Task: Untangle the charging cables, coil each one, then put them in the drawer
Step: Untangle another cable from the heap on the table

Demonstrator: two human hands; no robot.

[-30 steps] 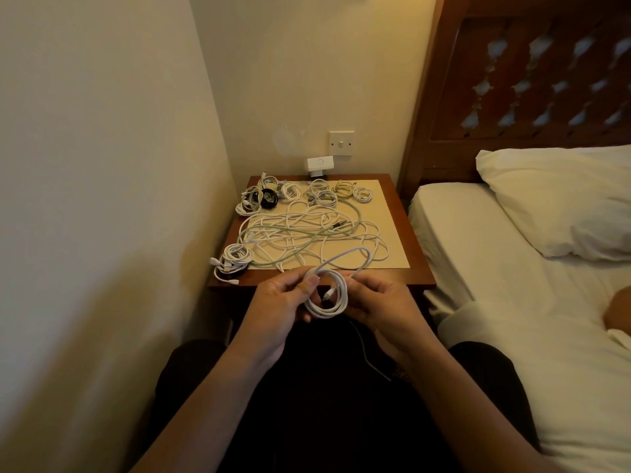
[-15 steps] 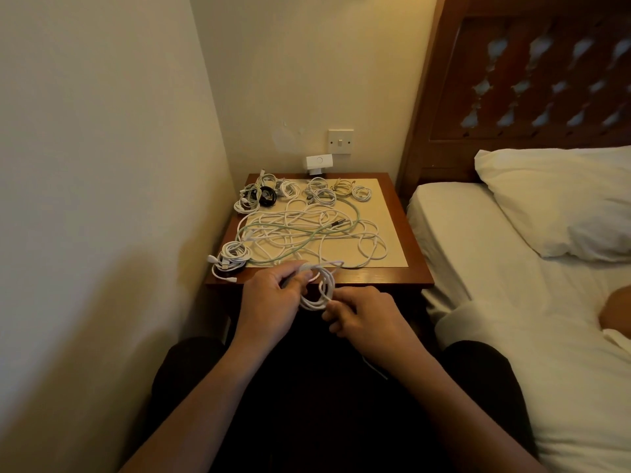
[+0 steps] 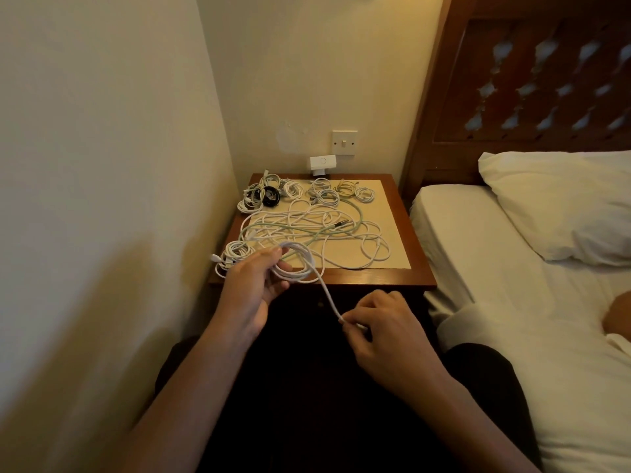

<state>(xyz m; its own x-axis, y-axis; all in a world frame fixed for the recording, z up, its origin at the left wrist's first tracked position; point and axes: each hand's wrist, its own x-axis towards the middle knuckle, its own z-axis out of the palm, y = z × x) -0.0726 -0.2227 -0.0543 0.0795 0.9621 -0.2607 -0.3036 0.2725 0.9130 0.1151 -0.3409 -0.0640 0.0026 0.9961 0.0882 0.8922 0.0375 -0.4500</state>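
Half a second ago both hands sat close together at the front edge of the tabletop with the coil between them. Now they are well apart. The left hand has risen over the front left of the tabletop, its grip closed round several loops of the white cable. The right hand has dropped down and to the right, over the dark lap. Its grip pinches the cable's free end between thumb and fingertips, so one nearly straight run stretches from the coil to it.

The loose tangle lies as before, spread over the cream mat and not yet sorted. The left hand and its coil cover part of the tangle's near edge and the mat's front. A wall switch and a small white box sit at the back. A bed with a pillow and a carved headboard lies just beside the tabletop on the right. The cabinet front below is too dark to make out.

One pale green cable runs through the tangle. The white strands around it are too interlaced to count. One black coil sits in a bunched cluster at the back left. Three small pale coils lie along the back right, and one finished white coil rests at the front left corner.
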